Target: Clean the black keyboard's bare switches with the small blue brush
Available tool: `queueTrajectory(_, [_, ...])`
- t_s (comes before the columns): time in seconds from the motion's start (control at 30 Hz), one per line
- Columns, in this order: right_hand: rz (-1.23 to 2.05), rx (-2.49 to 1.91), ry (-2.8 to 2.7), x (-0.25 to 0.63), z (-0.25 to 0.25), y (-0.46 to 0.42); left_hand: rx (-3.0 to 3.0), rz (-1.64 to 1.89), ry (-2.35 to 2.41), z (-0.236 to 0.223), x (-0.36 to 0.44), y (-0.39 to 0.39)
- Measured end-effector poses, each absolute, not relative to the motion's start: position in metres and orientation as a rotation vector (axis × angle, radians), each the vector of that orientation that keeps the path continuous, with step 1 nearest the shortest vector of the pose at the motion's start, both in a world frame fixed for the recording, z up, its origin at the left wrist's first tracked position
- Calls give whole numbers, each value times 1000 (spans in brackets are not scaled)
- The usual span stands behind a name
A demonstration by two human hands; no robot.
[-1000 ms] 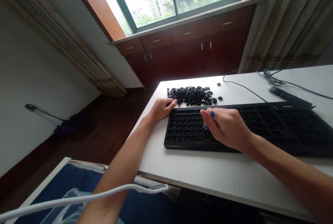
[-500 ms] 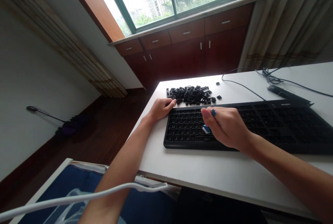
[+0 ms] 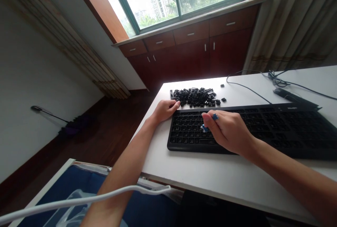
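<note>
A black keyboard (image 3: 185, 139) with its keycaps off lies along the white table, its bare key sockets showing. My right hand (image 3: 228, 128) is closed around a small blue-and-white brush (image 3: 204, 128), above the left-middle part of the keyboard. One blue end pokes out over the fingers and the other points down toward the sockets; its bristles are too small to make out. At the keyboard's far left corner rests my left hand (image 3: 165, 110), its fingers curled against the edge. A heap of loose black keycaps (image 3: 195, 96) lies just beyond that hand.
Behind the keyboard are a dark strip-shaped piece (image 3: 295, 97) and a tangled black cable (image 3: 275, 76). A white cord (image 3: 105, 196) crosses in front of my left forearm. The white table (image 3: 168, 165) ends at the left, and low cabinets (image 3: 189, 54) stand beyond it.
The brush in my right hand has tilted, its lower end shifting left and slightly up over the sockets. My left hand keeps its place, and the whole view has shifted slightly.
</note>
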State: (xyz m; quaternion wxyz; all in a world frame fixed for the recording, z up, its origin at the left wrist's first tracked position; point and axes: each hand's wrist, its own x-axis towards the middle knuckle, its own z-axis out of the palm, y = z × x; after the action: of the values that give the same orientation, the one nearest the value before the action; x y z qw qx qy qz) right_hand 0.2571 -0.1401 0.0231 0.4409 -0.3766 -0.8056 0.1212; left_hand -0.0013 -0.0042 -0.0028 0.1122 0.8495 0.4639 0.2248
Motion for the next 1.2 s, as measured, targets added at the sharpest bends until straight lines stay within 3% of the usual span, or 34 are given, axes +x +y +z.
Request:
queueTrajectory(0.17, [561,-738,-2080,253,27,-139,2486,675,1358,-2,0,-5])
queueTrajectory(0.37, [243,-921,-2018,260,23,-137,2496,667,1351,-1,1,-6])
queueTrajectory(0.57, [517,-857,-2091,254,26,-136,2480,671,1349,-2,1,-6])
queueTrajectory(0.8, [327,-966,-1852,259,25,-133,2470,657,1357,-3,0,-4])
queueTrajectory(1.03, [537,-762,-2114,251,20,-137,2469,679,1356,-2,0,-6])
queueTrajectory(1.2, [379,-835,-2003,254,20,-136,2470,687,1350,-3,0,-5])
